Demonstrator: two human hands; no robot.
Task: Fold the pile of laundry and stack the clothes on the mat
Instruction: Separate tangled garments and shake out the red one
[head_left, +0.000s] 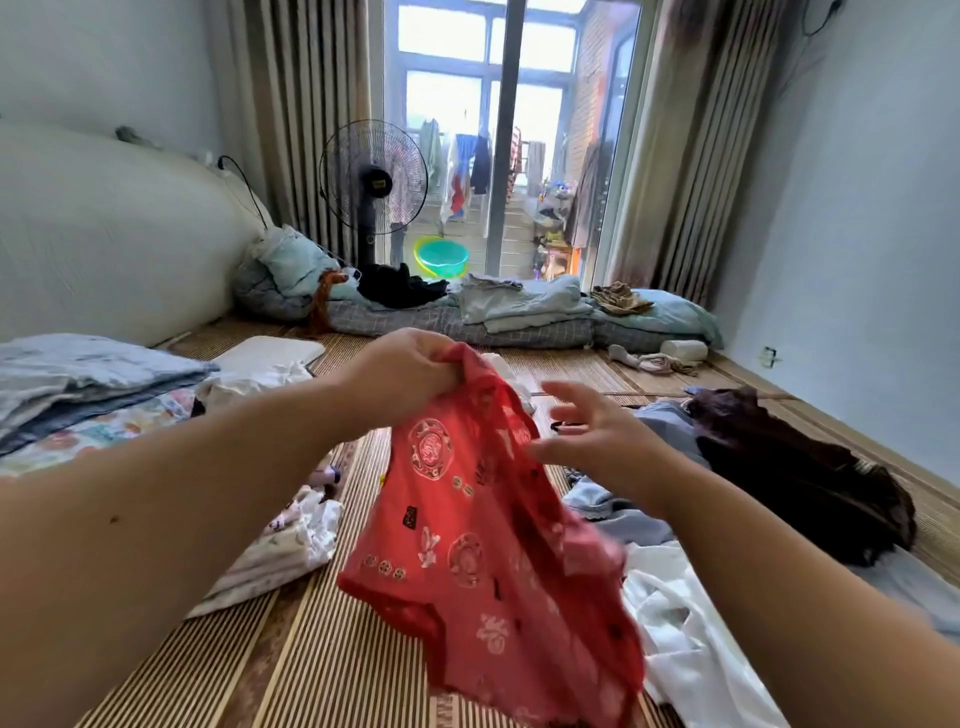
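From the head camera, a red patterned garment (483, 545) hangs above the middle of the striped mat (311, 665), lifted by its top edge. The left hand (400, 376) pinches that top edge in curled fingers. The right hand (597, 436) is spread, fingers straight, touching the cloth's right side. Folded clothes (88, 384) sit stacked by the mat's left edge; loose laundry (691, 525) lies toward its right edge.

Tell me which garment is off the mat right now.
The red patterned garment: the left hand grips its top edge, so it hangs; the others lie on the mat.
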